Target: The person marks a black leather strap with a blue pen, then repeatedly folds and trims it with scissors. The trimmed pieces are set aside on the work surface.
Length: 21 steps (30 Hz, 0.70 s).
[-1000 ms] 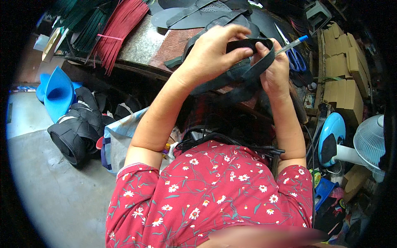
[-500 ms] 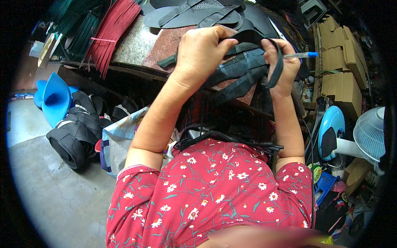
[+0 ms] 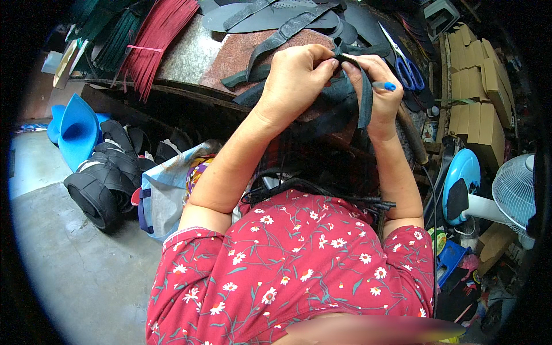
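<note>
The fingers of the left hand are pinched, thumb against forefinger, on a dark strap, and those of the right hand grip it just beside them. Taking that pinch as the centre of the dial, the strap bends into a small loop at 12 o'clock, and one end hangs toward 5, in front of the right palm. A blue-tipped pen is tucked in the right hand, its tip toward 4 o'clock

Just beyond the hands, more dark strips lie on the surface around 10 o'clock, across a reddish-brown mat. Black sole-shaped pieces are near 10 to 11, and blue-handled scissors near 3

Farther out, a tied bundle of red strips lies at 9 o'clock, with dark green strips beyond it. Well apart, cardboard boxes are stacked between 3 and 4, a fan stands at 4, and at 8 are a pale blue-and-grey bag and rolled black pieces on the floor
</note>
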### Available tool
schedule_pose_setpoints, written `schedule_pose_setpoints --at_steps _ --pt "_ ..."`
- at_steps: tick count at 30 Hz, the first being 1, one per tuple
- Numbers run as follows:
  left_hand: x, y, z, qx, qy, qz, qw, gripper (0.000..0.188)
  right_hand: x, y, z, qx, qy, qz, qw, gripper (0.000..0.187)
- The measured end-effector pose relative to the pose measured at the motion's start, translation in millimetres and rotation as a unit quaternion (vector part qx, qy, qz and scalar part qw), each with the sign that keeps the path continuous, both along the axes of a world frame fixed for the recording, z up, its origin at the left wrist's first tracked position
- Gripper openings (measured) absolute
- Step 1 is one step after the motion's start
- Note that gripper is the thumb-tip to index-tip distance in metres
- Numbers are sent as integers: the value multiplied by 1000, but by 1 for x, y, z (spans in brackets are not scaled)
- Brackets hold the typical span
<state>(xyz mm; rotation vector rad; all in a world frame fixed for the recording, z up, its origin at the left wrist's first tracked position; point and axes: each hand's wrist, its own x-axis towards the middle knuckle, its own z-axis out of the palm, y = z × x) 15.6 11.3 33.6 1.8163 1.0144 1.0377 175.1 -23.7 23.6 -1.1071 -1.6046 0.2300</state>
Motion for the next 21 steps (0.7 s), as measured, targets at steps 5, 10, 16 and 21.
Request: schedule_pose_setpoints --at_steps 5,10,16,21 --pt "2 -2 -2 24 5 15 1000 20 -1 -2 1 10 -22 -5 1000 15" --pt "-1 2 -4 -83 -69 -38 993 21 0 -4 4 4 -36 6 999 14" --pt "-2 1 -6 -128 -129 -44 982 22 1 -6 3 23 -81 -3 996 17" --pt "-4 0 -9 -175 -241 -38 954 23 0 -8 2 50 -136 -9 989 25"
